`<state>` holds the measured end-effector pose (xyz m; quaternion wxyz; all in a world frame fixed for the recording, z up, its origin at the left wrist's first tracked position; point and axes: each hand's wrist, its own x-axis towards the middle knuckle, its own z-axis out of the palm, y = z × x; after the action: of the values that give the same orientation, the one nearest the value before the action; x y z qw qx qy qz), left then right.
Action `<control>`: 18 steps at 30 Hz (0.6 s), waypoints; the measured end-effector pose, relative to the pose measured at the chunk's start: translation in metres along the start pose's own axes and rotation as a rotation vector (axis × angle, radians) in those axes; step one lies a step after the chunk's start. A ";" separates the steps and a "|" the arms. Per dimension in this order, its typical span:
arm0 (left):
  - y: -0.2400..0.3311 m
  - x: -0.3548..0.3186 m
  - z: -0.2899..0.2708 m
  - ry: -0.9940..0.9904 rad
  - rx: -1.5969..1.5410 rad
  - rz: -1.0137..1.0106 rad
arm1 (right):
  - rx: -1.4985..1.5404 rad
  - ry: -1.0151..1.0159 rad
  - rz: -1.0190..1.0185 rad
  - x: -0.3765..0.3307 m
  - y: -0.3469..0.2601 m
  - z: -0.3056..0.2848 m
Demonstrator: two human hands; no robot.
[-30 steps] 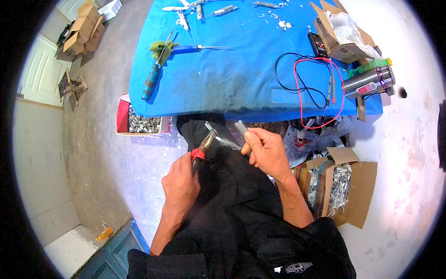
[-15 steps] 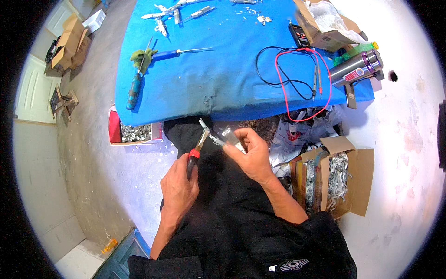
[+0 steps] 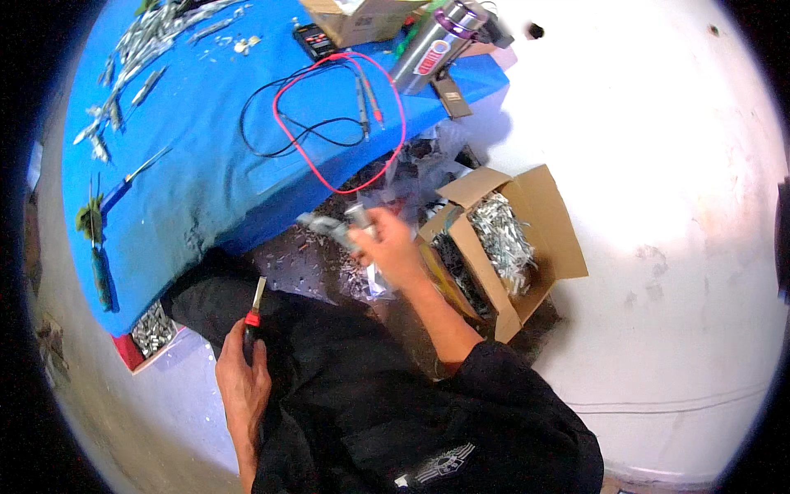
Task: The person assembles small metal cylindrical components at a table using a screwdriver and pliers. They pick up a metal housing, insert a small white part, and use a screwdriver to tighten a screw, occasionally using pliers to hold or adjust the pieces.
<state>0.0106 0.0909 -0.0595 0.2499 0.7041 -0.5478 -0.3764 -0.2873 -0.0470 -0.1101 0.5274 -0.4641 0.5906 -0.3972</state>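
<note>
My left hand (image 3: 243,375) rests low on my dark trouser leg and grips a small tool with a red and black handle (image 3: 252,321), its metal tip pointing up. My right hand (image 3: 387,247) is lifted to the right, near an open cardboard box (image 3: 547,239) of silvery metal parts, and holds a small grey metal piece (image 3: 329,226), blurred by motion. The two hands are well apart.
A blue-covered table (image 3: 197,156) carries red and black test leads (image 3: 329,123), a small meter (image 3: 317,37), a steel flask (image 3: 436,45), a cardboard box and several metal parts. A red tray of metal pieces (image 3: 152,333) sits under the table's left edge. White floor lies right.
The hands, held together over my lap with tool on the piece, have parted. My right hand carried the piece right toward the box; my left hand dropped with the tool. The view swung right.
</note>
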 end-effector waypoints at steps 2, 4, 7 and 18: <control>-0.002 0.003 0.002 -0.003 0.005 0.037 | 0.131 0.274 0.021 0.000 0.010 -0.046; -0.015 0.002 0.004 0.028 0.017 0.073 | 0.338 0.561 0.027 -0.003 0.015 -0.096; -0.015 0.001 0.001 -0.009 -0.024 0.027 | 0.403 1.183 -0.086 -0.008 0.062 -0.193; 0.000 0.002 -0.011 -0.011 -0.206 -0.225 | 0.654 1.052 0.145 -0.005 0.099 -0.184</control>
<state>0.0197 0.0886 -0.0540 0.2741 0.7296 -0.4253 -0.4600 -0.4823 -0.0210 -0.1804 0.3061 0.0205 0.6491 -0.6961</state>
